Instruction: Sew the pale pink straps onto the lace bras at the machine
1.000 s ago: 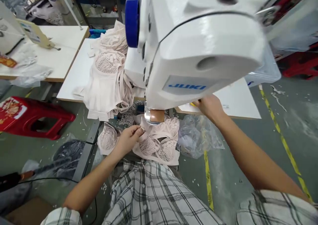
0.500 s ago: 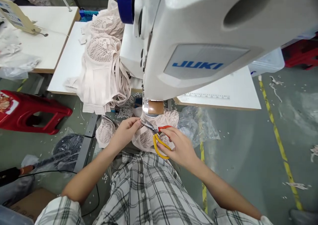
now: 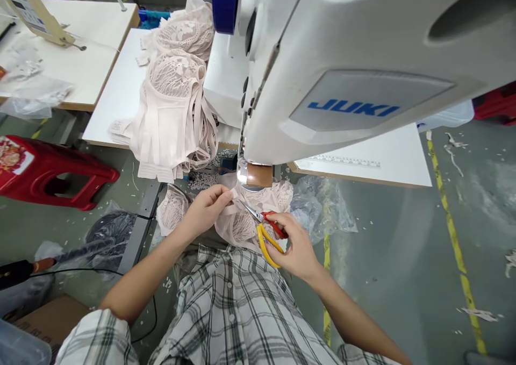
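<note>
My left hand [image 3: 210,208] pinches the end of a pale pink strap of a lace bra [image 3: 237,226], just in front of the sewing machine's metal guard [image 3: 255,176]. In my right hand [image 3: 296,244] is a pair of scissors [image 3: 262,222] with one red and one yellow handle. Their blades point up and left toward the fingertips of my left hand, close to the strap. Lace cups hang below the machine, partly hidden by the scissors and my hands. Another lace cup [image 3: 172,212] shows left of my left wrist.
A white JUKI sewing machine [image 3: 342,109] looms over the upper right. Left of it, a pile of pale pink bras [image 3: 169,107] lies on a white tabletop [image 3: 107,109]. A red stool [image 3: 56,174] stands at left. Clear plastic [image 3: 326,204] hangs right of the bras.
The scissors have drawn back slightly right and down from my left fingertips, and their handles have turned a little. My left hand keeps its pinch. The view has shifted slightly.
</note>
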Tool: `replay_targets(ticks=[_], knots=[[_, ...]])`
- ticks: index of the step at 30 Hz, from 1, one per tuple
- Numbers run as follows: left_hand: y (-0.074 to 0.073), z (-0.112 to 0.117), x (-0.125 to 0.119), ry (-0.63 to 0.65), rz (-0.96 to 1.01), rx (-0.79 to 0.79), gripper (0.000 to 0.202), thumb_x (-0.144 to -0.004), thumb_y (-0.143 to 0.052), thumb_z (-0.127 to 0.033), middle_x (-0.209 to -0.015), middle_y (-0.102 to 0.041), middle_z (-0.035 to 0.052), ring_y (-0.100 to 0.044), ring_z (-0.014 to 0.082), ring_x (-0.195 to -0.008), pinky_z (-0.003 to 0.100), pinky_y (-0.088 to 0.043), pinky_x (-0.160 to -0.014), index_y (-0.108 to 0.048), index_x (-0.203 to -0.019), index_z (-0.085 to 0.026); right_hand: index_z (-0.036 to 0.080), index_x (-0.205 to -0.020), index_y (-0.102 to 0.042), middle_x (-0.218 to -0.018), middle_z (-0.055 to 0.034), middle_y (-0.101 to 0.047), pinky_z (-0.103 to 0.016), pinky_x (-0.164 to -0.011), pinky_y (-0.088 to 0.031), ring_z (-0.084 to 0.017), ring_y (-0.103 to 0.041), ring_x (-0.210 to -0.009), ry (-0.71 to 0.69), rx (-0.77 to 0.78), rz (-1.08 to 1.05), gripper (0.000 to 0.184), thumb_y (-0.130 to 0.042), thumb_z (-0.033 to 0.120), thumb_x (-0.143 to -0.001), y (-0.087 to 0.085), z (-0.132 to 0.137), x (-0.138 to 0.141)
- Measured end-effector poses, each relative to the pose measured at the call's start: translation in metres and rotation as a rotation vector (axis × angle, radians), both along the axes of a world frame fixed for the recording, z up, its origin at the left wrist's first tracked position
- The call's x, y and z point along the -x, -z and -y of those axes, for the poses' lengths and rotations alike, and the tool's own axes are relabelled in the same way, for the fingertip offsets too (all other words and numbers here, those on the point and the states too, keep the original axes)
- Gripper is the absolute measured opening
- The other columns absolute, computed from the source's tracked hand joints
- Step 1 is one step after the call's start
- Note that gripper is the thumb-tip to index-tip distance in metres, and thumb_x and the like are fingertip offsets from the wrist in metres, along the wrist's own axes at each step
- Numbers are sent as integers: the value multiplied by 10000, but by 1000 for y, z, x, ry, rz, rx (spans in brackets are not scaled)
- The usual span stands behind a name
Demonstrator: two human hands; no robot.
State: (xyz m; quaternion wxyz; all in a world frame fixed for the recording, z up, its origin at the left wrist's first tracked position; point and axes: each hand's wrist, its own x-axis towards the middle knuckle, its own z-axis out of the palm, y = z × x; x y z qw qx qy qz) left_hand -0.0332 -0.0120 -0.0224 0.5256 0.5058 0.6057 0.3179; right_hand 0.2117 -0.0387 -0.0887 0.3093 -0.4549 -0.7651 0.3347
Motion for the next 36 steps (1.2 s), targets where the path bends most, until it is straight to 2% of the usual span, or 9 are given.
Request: replay_targets(ticks=[7, 15, 18, 21, 25, 29, 32, 34, 36], knots=[[-1, -3, 1, 94, -112, -58, 343, -935, -503, -470, -805, -677, 21, -593, 164, -726, 239, -452, -626, -693, -905, -186, 282, -1214, -563, -1186, -83, -650, -373, -735, -567, -253, -651, -968, 0, 8, -33, 509, -698, 237, -725, 2, -7, 19], [0, -3, 6, 45, -148, -45, 307, -933, -513, -435, -819, -687, 26, -601, 161, -717, 243, -451, -628, -682, -872, -186, 300, -1203, -646, -1119, -49, -706, -375, -774, -572, -230, -687, -932, -12, 144, -107, 405, -702, 279, -803, 7, -14, 21], [1, -3, 4, 4, -117, -20, 306, -921, -530, -448, -736, -641, 10, -562, 143, -642, 239, -438, -586, -649, -816, -187, 320, -1204, -668, -1100, -47, -713, -342, -700, -574, -212, -693, -860, 17, 195, -102, 372, -684, 301, -833, 6, -10, 17], [3, -4, 6, -39, -80, -40, 292, -923, -533, -447, -739, -627, 2, -561, 135, -642, 229, -439, -584, -631, -818, -192, 323, -1178, -686, -959, -39, -713, -303, -563, -546, -171, -649, -664, 82, 245, -111, 340, -674, 329, -838, 9, -3, 6], [10, -4, 16, -11, -294, -208, 256, -933, -512, -394, -837, -687, 32, -610, 159, -728, 239, -448, -630, -670, -899, -195, 295, -1128, -692, -738, -15, -655, -291, -492, -507, -164, -584, -566, 110, 280, -39, 313, -674, 393, -832, 13, -7, -25], [13, -4, 22, 62, -564, -370, 303, -933, -480, -326, -803, -699, 36, -626, 166, -691, 254, -443, -641, -633, -1154, -186, 250, -1036, -672, -703, -13, -643, -278, -469, -430, -166, -569, -545, 264, 172, 223, 324, -636, 511, -847, 8, -59, -55], [4, -9, 23, 190, -572, -327, 289, -952, -438, -308, -842, -725, 42, -641, 167, -677, 258, -454, -643, -653, -1112, -197, 193, -1054, -649, -809, -66, -681, -293, -520, -415, -198, -601, -622, 438, -22, 367, 378, -628, 502, -837, 3, -129, -69], [-4, -15, 24, 288, -493, -242, 305, -969, -416, -313, -935, -741, 58, -674, 182, -751, 261, -476, -663, -644, -1139, -205, 168, -1070, -644, -918, -117, -697, -338, -622, -455, -251, -632, -763, 431, -118, 449, 351, -630, 429, -836, -1, -170, -75], [-10, -19, 27, 355, -438, -176, 324, -986, -398, -310, -1016, -738, 73, -694, 201, -852, 271, -499, -700, -606, -1213, -208, 155, -1073, -646, -1037, -161, -687, -401, -769, -478, -303, -628, -945, 372, -235, 467, 295, -608, 344, -851, -6, -190, -75]])
